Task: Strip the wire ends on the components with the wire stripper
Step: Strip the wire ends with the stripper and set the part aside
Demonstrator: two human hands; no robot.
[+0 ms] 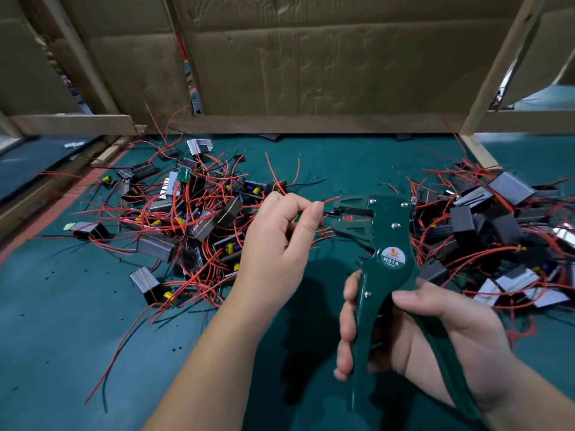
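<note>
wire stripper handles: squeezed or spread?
Spread: handles of the wire stripper diverge in the right hand, clear gap between them.

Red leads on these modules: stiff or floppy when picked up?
Probably springy rather than limp: loose red leads arc upward unsupported. The short end the left hand pinches juts fairly straight toward the wire stripper, so it likely feeds without drooping. Tangled, so lifting one would likely drag neighbours.
</note>
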